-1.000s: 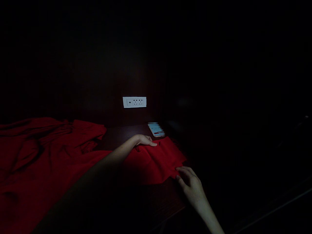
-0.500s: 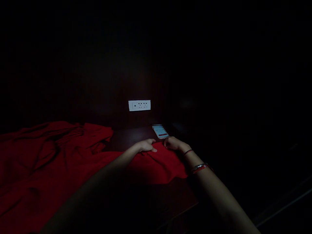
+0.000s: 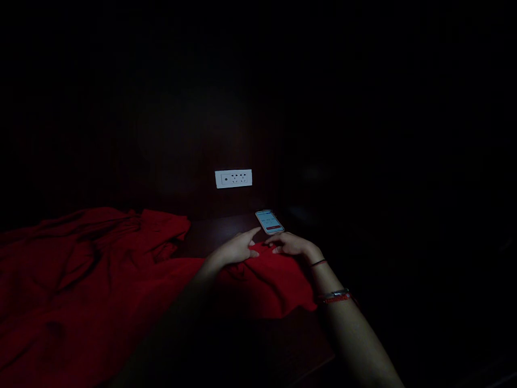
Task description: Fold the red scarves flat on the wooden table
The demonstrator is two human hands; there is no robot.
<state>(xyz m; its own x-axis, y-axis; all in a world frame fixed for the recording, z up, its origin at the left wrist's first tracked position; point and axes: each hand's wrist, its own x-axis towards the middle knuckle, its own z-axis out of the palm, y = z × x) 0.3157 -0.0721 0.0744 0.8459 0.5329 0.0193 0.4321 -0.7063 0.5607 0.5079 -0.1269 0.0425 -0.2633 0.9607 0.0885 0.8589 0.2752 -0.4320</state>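
No text can be read for certain. On the lit screen [image 3: 269, 218] of the phone [image 3: 281, 231], between 4 and 5 o'clock from the white socket plate [image 3: 218, 179], 1 row of small characters, probably digits, is too blurred to make out. Marks on the red bar [image 3: 273, 228], toward the screen's 5 o'clock, are illegible too.

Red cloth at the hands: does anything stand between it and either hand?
Nothing visible does. The left hand and right hand are both at the red cloth's far edge; the phone lies just beyond that edge, not between.
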